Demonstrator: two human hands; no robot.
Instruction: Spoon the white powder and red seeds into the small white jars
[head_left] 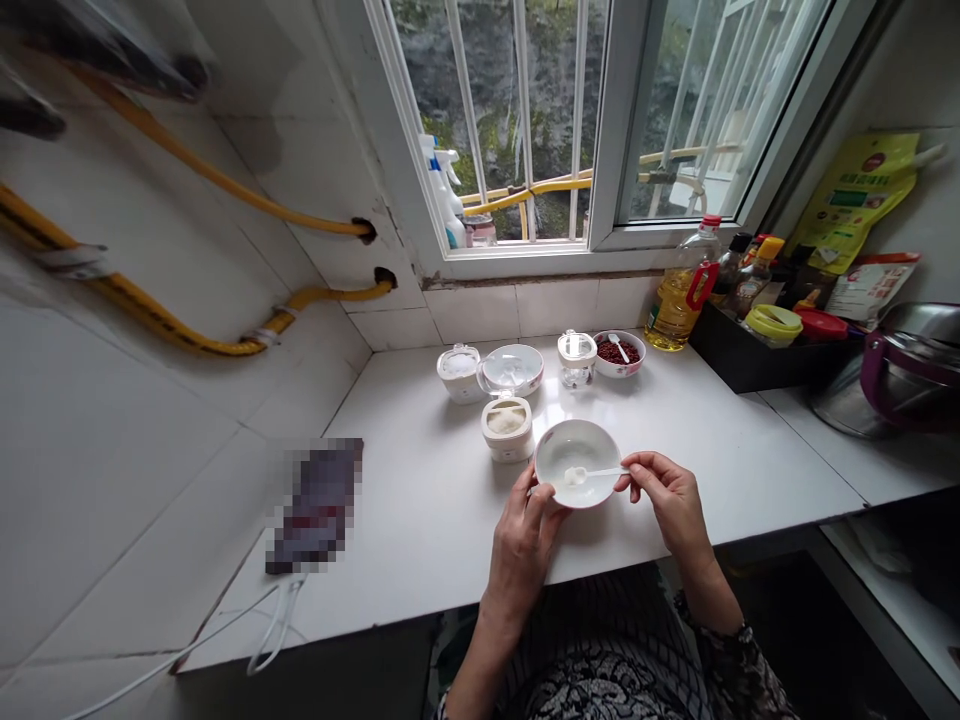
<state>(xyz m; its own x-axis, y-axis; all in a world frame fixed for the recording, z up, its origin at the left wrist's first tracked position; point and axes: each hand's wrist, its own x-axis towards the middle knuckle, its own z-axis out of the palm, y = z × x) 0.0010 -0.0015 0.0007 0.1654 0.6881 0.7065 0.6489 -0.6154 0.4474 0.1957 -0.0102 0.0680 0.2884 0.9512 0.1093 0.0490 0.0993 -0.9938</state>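
My left hand [523,530] grips the near left rim of a white bowl [551,450], its fingers and thumb closed on the edge. In my right hand [666,492] the handle of a small white spoon [606,472] is pinched between thumb and fingers. The spoon's head lies inside the bowl with a little white stuff at it. Just behind the bowl, to the left, stands a square container [508,428] of white granules. Further back are a lidded white container [459,373], a shallow bowl [514,368], a clear jar [577,360] and a bowl of red beans [621,355] with a spoon.
An oil bottle [675,290] stands at the back right beside a black box [739,350] of bottles and jars. A metal pot [885,370] is at the far right. A blurred dark object [315,505] and a white cable [279,625] lie at the left. The counter's front edge is near my wrists.
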